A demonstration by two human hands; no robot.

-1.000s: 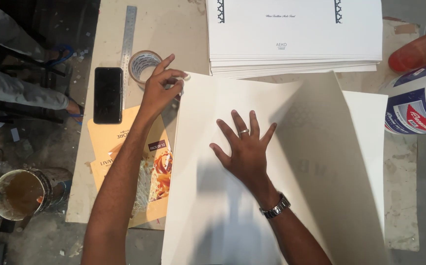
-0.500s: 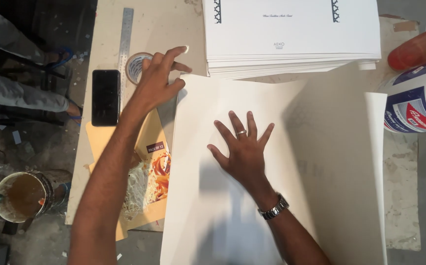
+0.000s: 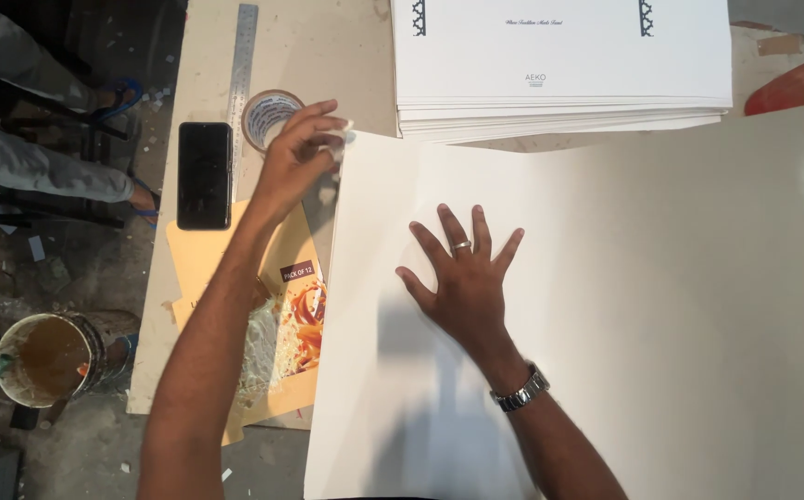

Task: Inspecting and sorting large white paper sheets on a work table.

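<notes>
white sheet (image 3: pixel 606 306) lies flat across the desk (image 3: pixel 328 46), below a stack of printed sheets (image 3: pixel 559 65). right hand (image 3: pixel 462 278) rests on it, open, fingers spread. left hand (image 3: pixel 300 153) pinches a small white scrap (image 3: pixel 342 139) at the sheet's upper left corner, beside a tape roll (image 3: pixel 268 116).

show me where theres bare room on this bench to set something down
The large cream sheet lies bare right of the right hand, and there is bare benchtop between the steel ruler and the white stack. It is crowded by the left hand: phone, tape roll, noodle packet.
</notes>
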